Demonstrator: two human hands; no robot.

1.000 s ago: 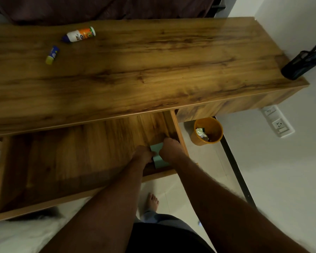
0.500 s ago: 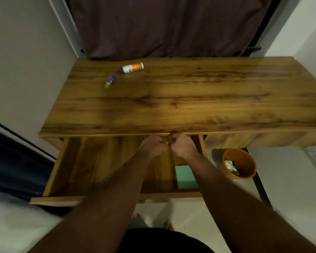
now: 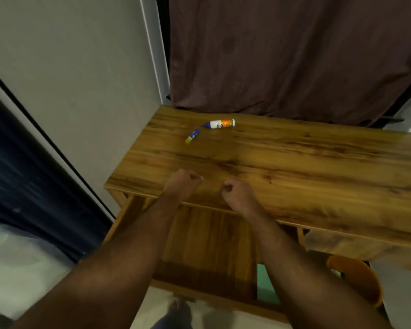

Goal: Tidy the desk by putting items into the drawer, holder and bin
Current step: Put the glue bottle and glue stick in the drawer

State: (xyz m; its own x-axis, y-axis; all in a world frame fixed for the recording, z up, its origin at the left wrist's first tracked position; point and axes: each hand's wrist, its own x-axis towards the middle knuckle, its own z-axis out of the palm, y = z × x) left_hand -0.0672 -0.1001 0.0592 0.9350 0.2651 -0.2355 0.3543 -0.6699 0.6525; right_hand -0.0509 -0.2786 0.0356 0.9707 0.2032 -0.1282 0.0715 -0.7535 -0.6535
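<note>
Both hands are held over the near edge of the desk (image 3: 294, 162), close together but apart. The left hand (image 3: 182, 184) is seen with its fingers curled into a loose fist, and nothing is held in it; the right hand (image 3: 237, 193) is likewise curled, with nothing gripped. Two items are left near the far left corner of the desk: a glue bottle (image 3: 220, 123) lying on its side, and a small glue stick (image 3: 192, 136) lying just beside it, nearer the left edge. The drawer (image 3: 209, 245) is seen pulled out below the near edge, and a green pad (image 3: 265, 288) is lying flat at its front right corner, partly hidden by the right forearm. An orange bin (image 3: 361, 279) stands on the floor to the right of the drawer. A dark curtain (image 3: 294, 55) hangs behind the far edge.
</note>
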